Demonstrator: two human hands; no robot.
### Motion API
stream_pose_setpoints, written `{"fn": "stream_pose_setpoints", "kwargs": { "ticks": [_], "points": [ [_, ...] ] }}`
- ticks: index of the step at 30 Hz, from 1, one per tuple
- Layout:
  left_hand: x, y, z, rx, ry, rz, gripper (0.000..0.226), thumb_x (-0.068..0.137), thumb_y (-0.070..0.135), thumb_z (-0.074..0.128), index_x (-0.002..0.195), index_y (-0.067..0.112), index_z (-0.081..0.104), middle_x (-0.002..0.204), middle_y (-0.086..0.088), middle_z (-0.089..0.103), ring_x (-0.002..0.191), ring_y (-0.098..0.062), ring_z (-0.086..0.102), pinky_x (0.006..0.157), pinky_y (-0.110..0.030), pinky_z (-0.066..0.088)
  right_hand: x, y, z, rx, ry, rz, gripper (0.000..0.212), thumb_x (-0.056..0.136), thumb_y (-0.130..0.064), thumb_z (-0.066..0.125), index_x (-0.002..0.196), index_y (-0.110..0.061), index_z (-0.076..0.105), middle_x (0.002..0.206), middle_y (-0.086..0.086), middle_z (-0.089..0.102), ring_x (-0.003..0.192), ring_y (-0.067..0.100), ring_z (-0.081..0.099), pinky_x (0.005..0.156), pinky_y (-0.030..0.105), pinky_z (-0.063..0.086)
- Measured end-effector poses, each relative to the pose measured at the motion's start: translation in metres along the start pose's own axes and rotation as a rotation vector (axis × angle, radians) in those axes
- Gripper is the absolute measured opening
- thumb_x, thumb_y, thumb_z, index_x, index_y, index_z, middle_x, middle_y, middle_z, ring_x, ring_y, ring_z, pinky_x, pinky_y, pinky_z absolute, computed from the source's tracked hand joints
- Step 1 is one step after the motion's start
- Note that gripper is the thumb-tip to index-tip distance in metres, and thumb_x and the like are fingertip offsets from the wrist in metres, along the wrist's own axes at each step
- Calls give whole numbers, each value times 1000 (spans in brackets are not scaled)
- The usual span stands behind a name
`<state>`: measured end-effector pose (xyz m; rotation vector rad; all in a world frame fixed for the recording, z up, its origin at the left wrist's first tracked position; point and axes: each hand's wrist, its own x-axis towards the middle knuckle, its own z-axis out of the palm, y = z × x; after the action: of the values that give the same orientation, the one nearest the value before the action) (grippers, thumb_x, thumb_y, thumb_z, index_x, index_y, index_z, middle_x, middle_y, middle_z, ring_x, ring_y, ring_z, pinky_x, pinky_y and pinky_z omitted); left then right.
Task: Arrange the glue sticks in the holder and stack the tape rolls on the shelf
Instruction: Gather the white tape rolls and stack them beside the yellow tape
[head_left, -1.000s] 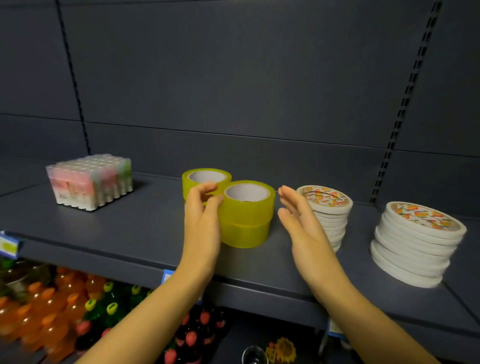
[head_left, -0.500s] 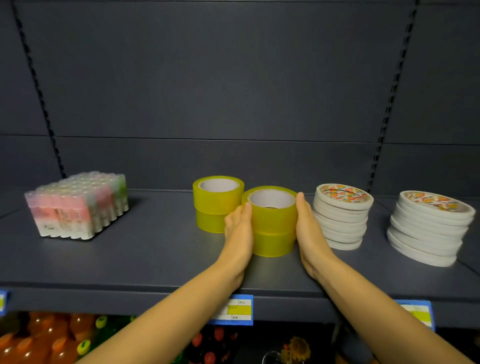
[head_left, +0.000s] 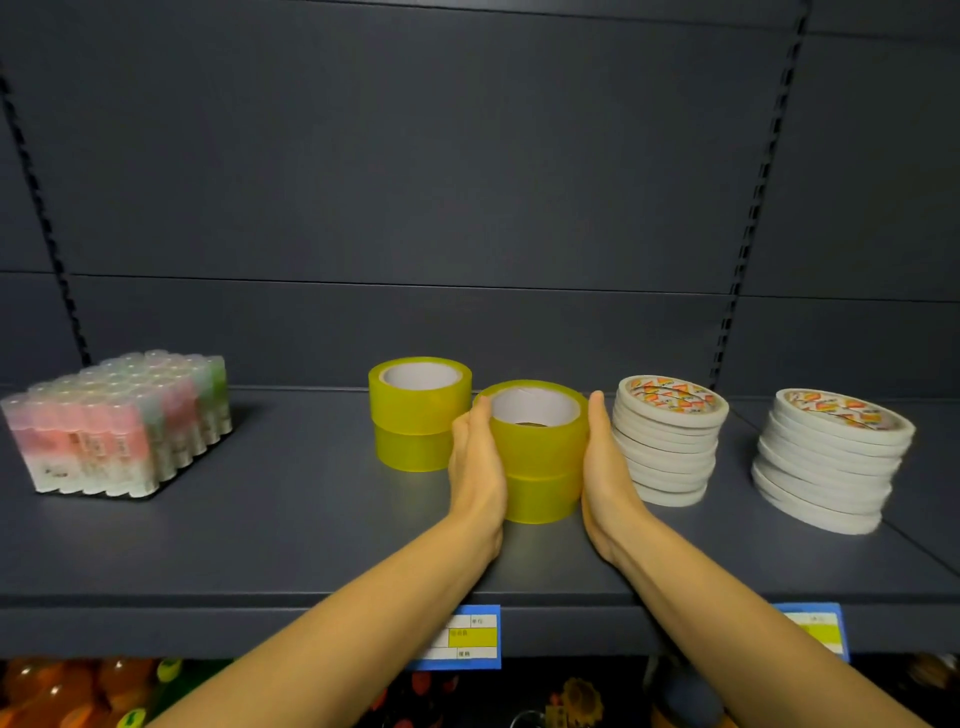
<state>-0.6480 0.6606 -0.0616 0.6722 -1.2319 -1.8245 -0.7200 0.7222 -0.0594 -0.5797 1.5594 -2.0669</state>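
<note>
Two yellow tape rolls stand stacked at the middle of the grey shelf (head_left: 291, 525); this front stack (head_left: 537, 457) sits between my hands. My left hand (head_left: 475, 467) presses flat against its left side, and my right hand (head_left: 605, 467) presses flat against its right side, fingers straight. A second stack of two yellow rolls (head_left: 418, 413) stands just behind and to the left. A block of glue sticks (head_left: 119, 423) in a clear holder, with pink and green labels, stands at the far left of the shelf.
Two piles of thin white tape rolls stand to the right, one (head_left: 667, 439) close to my right hand and a leaning one (head_left: 834, 460) farther right. The shelf's back wall is bare dark panel. Price tags (head_left: 460, 636) hang on the front edge; bottles show below.
Both hands came in from apart and closed flat on the sides of the front yellow stack. The view lifted and shifted, so the shelf now sits more centred.
</note>
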Motion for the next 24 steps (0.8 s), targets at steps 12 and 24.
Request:
{"fn": "stream_pose_setpoints", "kwargs": {
  "ticks": [12, 24],
  "points": [
    [4, -2, 1, 81, -50, 65, 40, 95, 53, 37, 119, 27, 58, 119, -2, 65, 111, -21, 60, 102, -47, 45, -3, 2, 3, -147, 99, -120, 58, 100, -50, 18, 142, -19, 42, 139, 3, 52, 127, 20, 49, 112, 39, 36],
    [-18, 52, -68, 170, 38, 306, 40, 101, 30, 30, 77, 14, 58, 82, -2, 59, 76, -11, 52, 71, -20, 40, -96, 7, -5, -519, -74, -831, 42, 89, -18, 48, 129, -31, 44, 134, -24, 42, 128, -10, 35, 106, 5, 26]
  ]
}}
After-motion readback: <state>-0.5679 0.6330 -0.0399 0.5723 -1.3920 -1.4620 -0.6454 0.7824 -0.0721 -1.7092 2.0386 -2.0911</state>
